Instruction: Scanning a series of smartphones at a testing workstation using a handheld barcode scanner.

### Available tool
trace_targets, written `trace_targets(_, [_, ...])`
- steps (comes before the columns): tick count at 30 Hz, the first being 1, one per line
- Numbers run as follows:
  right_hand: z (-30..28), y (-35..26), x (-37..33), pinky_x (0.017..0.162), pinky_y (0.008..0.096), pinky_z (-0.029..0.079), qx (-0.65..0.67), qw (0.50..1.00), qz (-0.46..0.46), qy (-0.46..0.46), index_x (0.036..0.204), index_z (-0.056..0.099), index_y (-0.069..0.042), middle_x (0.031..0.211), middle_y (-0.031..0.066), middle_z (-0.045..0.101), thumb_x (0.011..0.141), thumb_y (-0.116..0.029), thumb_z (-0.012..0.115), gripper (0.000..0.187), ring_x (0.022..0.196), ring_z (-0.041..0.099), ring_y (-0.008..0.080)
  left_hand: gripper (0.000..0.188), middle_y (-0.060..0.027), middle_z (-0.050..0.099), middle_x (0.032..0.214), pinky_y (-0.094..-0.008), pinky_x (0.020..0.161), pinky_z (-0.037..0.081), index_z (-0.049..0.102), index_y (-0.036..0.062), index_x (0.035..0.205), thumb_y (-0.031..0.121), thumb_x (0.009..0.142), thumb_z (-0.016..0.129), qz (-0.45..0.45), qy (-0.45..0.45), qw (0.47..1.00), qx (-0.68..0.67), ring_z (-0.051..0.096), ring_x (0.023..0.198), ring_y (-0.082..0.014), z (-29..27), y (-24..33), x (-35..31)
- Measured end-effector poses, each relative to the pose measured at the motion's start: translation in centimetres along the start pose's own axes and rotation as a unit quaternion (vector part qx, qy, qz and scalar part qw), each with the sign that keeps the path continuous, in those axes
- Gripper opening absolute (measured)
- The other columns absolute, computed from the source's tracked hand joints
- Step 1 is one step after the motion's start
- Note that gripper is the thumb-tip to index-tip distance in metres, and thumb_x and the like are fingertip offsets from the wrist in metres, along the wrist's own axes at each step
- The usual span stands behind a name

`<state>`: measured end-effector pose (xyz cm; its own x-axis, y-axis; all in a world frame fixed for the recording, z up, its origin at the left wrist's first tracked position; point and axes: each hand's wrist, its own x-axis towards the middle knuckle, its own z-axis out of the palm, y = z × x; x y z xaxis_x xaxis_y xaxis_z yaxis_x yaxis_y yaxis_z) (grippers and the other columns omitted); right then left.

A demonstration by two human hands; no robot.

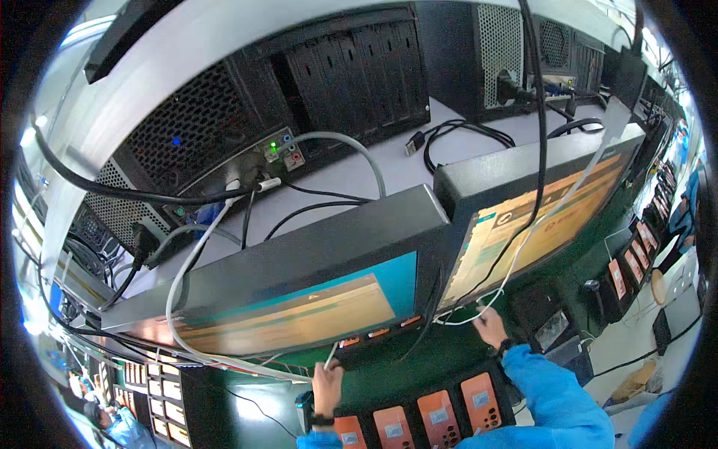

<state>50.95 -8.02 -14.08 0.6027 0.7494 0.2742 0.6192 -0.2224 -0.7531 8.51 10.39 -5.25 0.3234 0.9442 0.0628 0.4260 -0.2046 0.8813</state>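
My left hand (pixel 327 383) is closed with a thin white cable (pixel 331 353) standing up between its fingers, just below the left monitor (pixel 299 299). Farther right, my right hand (pixel 490 329) pinches at a white cable (pixel 516 258) that hangs down across the right monitor (pixel 546 221). The fingertips are small here, so the exact grip is hard to see. Below and between my hands, several copper-orange phones (pixel 437 417) lie back up in black slots. A few orange ends (pixel 380 332) show beneath the left monitor's lower edge.
Black computer cases (pixel 344 75) stand behind the monitors, with plugged cables. A black USB cable (pixel 464 131) lies coiled on the white shelf (pixel 396 150). A thick black cable (pixel 540 112) hangs in front. More phones (pixel 636 258) stand at the right. At lower left, another person (pixel 123 426) appears.
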Motion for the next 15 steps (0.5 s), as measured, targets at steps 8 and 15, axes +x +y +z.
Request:
trace_targets(8, [-1.8,5.8,-17.3,0.073,0.0401,0.046,-0.047,0.968,0.237,0.072,0.092,0.053,0.001,0.087,0.0177,0.058,0.078,-0.032,0.074,0.041,0.079,0.056,0.035,0.03,-0.0068,0.063,0.08,-0.0266,0.06,0.045,0.055,-0.0012,0.111,0.024,0.094,0.058,-0.13,-0.02,0.951,-0.281,0.057,0.063,-0.0119,-0.4,3.7,-15.3])
trace_targets(15, [-4.3,4.5,-15.9,0.072,0.0301,0.045,0.262,0.89,0.369,-0.046,0.107,0.053,-0.003,0.091,0.0052,0.06,0.085,-0.015,0.07,0.031,0.083,0.055,0.0138,0.04,-0.0068,0.062,0.068,-0.0272,0.061,0.047,0.055,0.001,0.082,0.029,0.103,0.037,-0.177,-0.1,0.944,-0.258,0.059,0.061,-0.0132,0.8,8.4,-14.5])
